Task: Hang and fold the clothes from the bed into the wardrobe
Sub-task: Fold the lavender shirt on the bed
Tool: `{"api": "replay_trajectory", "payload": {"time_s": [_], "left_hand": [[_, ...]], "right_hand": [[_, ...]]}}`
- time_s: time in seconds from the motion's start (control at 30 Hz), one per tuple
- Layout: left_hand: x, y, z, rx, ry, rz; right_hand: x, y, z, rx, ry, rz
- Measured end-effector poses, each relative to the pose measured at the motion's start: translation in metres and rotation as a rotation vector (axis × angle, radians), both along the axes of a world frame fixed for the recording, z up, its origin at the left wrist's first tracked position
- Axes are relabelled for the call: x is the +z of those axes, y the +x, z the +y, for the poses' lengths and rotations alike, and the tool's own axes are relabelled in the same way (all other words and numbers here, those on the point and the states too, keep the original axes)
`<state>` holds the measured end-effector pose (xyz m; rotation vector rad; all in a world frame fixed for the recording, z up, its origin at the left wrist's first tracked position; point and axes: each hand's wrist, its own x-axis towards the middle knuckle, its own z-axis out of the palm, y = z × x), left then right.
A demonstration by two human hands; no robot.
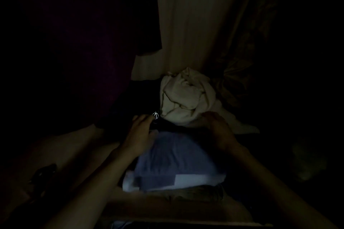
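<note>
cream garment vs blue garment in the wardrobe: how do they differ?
The cream garment is crumpled in a loose heap; the blue garment lies flat and folded. Cream sits farther back, blue nearer the camera. The hands, left and right, lie at blue's far edge. Both rest among dark clothes.

There is only one view, from a camera on the person's head. It looks forward and down, close over both forearms, into a very dark space. The wide lens bends the edges, and no second view shares the scene.
</note>
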<state>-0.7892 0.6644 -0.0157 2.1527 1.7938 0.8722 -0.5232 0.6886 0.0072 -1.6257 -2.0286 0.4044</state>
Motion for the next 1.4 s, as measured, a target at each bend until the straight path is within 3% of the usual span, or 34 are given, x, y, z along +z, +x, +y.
{"api": "replay_trajectory", "payload": {"time_s": [0.1,0.37,0.53,0.63,0.73,0.83,0.93,1.03,1.1,1.2,1.4], "left_hand": [[-0.026,0.015,0.009,-0.052,-0.087,-0.008],[-0.078,0.024,-0.011,-0.138,-0.157,0.118],[-0.1,0.031,-0.03,-0.142,-0.061,0.105],[-0.101,0.029,-0.025,-0.122,-0.004,0.202],[-0.103,0.026,-0.024,-0.121,-0.103,0.189],[-0.093,0.024,-0.027,-0.119,-0.158,0.172],[-0.07,0.027,-0.031,-0.121,-0.044,0.238],[-0.049,0.032,-0.031,-0.156,-0.159,0.176],[-0.038,0.034,-0.033,-0.187,-0.214,0.11],[-0.018,0.035,-0.047,-0.195,-0.126,0.062],[-0.005,0.041,-0.097,-0.188,-0.068,0.111]], "right_hand": [[-0.026,-0.011,0.003,0.076,0.095,-0.17],[-0.069,-0.017,-0.034,0.189,0.125,-0.313],[-0.083,-0.01,-0.036,0.157,0.112,-0.286],[-0.077,-0.014,-0.04,0.162,0.131,-0.276],[-0.069,-0.016,-0.048,0.139,0.17,-0.266],[-0.068,-0.02,-0.061,0.114,0.193,-0.279],[-0.066,-0.019,-0.077,0.1,0.172,-0.33],[-0.057,-0.014,-0.093,0.081,0.133,-0.34],[-0.049,-0.013,-0.106,0.051,0.113,-0.304],[-0.035,-0.008,-0.125,0.057,0.144,-0.257],[-0.014,0.006,-0.166,0.051,0.206,-0.124]]}}
